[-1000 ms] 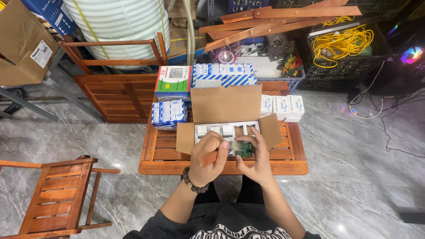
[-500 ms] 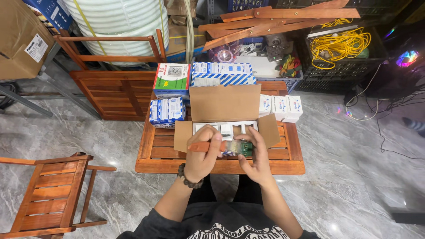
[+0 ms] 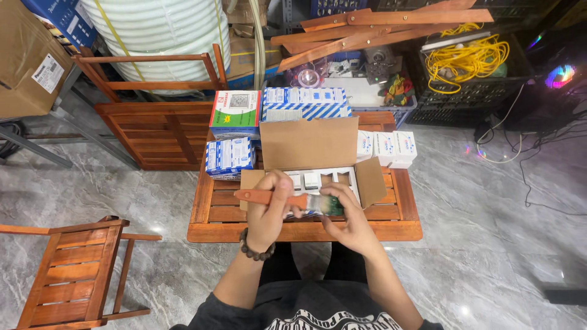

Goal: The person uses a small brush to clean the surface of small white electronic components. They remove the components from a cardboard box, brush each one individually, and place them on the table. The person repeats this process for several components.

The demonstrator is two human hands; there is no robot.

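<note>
The paintbrush, gripped in the left hand, had swung level across the open cardboard box, bristles now meeting the small green part pinched in the right hand.

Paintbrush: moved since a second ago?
Yes. The paintbrush in the left hand now lies level, handle pointing left past the open cardboard box's left flap.

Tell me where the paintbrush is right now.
In the head view, the paintbrush lies crosswise in the left hand, just in front of the open cardboard box on the wooden table.
</note>
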